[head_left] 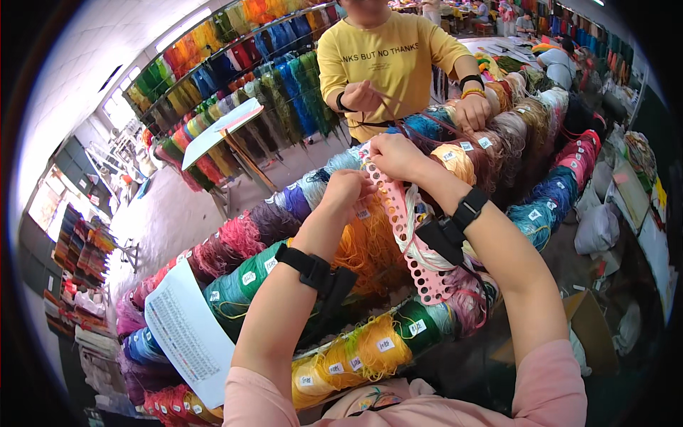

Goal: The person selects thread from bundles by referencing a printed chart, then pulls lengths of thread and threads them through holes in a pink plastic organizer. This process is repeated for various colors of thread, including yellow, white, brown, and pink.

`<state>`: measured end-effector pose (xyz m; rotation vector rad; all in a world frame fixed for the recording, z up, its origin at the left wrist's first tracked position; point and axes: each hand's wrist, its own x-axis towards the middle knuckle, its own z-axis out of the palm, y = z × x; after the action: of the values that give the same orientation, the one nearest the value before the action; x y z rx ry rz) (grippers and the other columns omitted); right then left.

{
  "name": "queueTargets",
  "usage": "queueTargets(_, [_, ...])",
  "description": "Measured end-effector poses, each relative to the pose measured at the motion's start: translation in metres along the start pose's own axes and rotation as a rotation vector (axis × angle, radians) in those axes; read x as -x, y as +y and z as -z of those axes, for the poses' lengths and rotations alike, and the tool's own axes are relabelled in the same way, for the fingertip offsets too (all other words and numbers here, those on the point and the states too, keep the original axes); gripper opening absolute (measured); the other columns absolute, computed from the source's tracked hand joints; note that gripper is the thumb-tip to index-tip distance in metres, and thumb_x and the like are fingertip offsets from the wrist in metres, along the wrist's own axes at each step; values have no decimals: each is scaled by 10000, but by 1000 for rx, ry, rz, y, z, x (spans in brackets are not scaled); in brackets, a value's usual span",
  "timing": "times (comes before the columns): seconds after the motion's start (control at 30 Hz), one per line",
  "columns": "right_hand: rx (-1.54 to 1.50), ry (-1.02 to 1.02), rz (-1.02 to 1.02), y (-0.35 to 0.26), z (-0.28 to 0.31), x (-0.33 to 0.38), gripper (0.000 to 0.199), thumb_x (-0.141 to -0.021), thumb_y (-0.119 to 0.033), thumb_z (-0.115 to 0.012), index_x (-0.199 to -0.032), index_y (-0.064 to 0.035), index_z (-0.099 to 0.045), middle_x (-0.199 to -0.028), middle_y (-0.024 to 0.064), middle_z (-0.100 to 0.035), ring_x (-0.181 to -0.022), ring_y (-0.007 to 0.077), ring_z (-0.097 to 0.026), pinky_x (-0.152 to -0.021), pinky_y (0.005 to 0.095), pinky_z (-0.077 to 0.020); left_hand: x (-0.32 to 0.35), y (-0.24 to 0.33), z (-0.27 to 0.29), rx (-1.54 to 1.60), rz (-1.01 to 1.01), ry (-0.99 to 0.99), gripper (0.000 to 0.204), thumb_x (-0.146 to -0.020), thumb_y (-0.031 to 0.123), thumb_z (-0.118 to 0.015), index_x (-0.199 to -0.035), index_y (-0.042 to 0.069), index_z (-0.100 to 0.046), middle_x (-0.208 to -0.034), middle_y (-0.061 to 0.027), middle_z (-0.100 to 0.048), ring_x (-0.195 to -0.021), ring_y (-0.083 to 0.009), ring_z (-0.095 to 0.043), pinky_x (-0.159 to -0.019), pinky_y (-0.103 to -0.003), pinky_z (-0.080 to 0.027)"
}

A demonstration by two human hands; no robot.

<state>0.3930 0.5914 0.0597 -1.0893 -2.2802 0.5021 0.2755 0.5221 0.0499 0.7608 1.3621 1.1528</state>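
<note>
A long pink card with punched holes slants over the rack of thread, its far end beneath my hands. White thread hangs in a bundle along it, with thinner pink strands. My right hand is closed at the card's far end, its fingertips partly hidden. Beside the card's left edge, my left hand has its fingers curled and pinched together; whatever is between them is too small to make out. Orange thread lies beneath my left hand and the card.
Rows of labelled thread skeins, including yellow ones, fill the rack. A printed white chart lies at its left end. Across the rack, a person in a yellow shirt handles dark reddish strands. A small tilted table stands far left; a cardboard box sits right.
</note>
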Motion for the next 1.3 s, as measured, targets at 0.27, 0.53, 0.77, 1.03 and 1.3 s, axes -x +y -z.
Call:
queueTargets(0.27, [-39, -167, -54, -4, 11, -10, 142, -650, -57, -452, -654, 26, -567, -586, 185, -569, -553, 259, -597, -553, 340, -486, -16, 2, 4, 96, -45, -21, 190, -801, 21, -410, -977, 43, -480, -712, -9, -478, -615, -94, -478, -504, -199, -409])
queueTargets(0.53, [152, -231, 12, -12, 16, -15, 165, -630, -68, -469, -693, 34, -583, -633, 212, -567, -645, 317, -588, -610, 366, -472, -24, 0, 14, 149, -37, -180, 122, -819, 52, -433, -926, 55, -490, -728, 1, -495, -575, -65, -455, -479, -176, -398])
queueTargets(0.77, [143, -160, 58, -8, 12, -14, 130, -617, -66, -485, -666, 16, -574, -627, 185, -565, -615, 277, -585, -572, 337, -462, -28, -4, 21, 256, -54, -323, 51, -822, 58, -447, -850, 44, -487, -729, -5, -509, -542, -54, -457, -461, -151, -399])
queueTargets(1.03, [54, -82, 119, -3, 8, -7, 133, -617, -92, -516, -673, 14, -574, -640, 182, -563, -619, 271, -573, -573, 333, -446, -29, -7, 21, 162, -57, -279, 45, -824, 77, -451, -794, 48, -467, -687, 9, -489, -541, -43, -463, -460, -142, -400])
queueTargets(1.3, [7, -63, 88, -6, 5, 1, 122, -607, -93, -512, -665, -2, -570, -717, 195, -565, -714, 324, -558, -641, 381, -438, -24, -8, 22, 149, -56, -201, 85, -838, 91, -417, -792, 33, -459, -677, -5, -481, -553, -71, -471, -470, -168, -392])
